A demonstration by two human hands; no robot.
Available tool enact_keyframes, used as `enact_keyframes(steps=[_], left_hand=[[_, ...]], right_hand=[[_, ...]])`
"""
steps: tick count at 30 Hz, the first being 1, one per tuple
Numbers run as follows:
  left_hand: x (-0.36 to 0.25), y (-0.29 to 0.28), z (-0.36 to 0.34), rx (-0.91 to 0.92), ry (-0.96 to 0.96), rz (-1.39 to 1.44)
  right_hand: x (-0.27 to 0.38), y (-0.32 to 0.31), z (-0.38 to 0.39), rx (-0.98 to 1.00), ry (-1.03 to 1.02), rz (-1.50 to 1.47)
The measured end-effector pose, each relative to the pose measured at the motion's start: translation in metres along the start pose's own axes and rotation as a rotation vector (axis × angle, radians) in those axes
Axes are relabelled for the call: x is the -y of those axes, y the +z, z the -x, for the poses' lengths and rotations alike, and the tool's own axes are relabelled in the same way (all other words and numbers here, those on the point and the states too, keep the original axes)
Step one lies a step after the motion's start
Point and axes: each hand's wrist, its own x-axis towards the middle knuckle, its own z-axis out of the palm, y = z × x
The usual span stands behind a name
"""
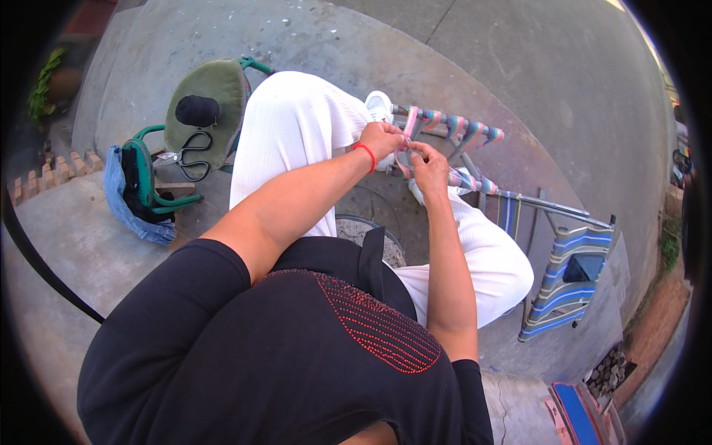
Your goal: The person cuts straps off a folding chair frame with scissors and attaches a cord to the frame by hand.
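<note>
My left hand (380,141), with a red cord at its wrist, pinches a pink fabric strip (410,123) near the left end of a metal frame. Close beside it, my right hand (430,167) has its fingers closed on the same strip, the two hands almost meeting. Pastel striped cloth bands (457,123) wrap around the frame's upper metal tube, and more striped cloth (469,180) covers the lower tube. The exact grip between my fingertips is too small to make out.
A green padded chair (231,93) at the left holds black-handled scissors (196,157) and a round black item (197,111). Denim cloth (122,200) hangs over a green chair part. At right stands a blue-striped folding chair (567,278) with a dark item on it.
</note>
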Motion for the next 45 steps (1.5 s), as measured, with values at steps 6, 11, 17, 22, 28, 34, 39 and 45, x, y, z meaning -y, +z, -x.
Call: enact_keyframes(steps=[6, 11, 17, 22, 28, 34, 39, 45], left_hand=[[0.010, -0.002, -0.007, -0.029, 0.049, -0.026], [0.010, -0.001, -0.008, -0.014, 0.025, -0.050], [0.012, -0.001, -0.009, -0.050, 0.058, -0.095], [0.009, 0.000, -0.006, -0.057, 0.061, -0.104], [0.007, 0.000, -0.003, -0.104, 0.147, -0.191], [-0.004, -0.001, 0.004, -0.182, 0.195, -0.390], [-0.007, 0.002, 0.008, -0.138, 0.237, -0.404], [0.004, -0.003, 0.000, -0.127, 0.153, -0.193]], right_hand=[[-0.010, 0.005, -0.002, 0.018, 0.035, 0.018], [-0.011, 0.004, -0.003, 0.019, 0.029, -0.001], [-0.012, 0.004, -0.005, 0.019, 0.013, 0.036], [-0.012, 0.004, -0.006, 0.013, 0.039, 0.057], [-0.013, 0.005, -0.010, 0.024, 0.044, 0.089], [-0.004, 0.007, -0.019, 0.079, 0.162, 0.026], [-0.003, 0.011, -0.034, -0.022, 0.205, 0.071], [0.017, -0.010, -0.037, -0.175, -0.022, 0.443]])
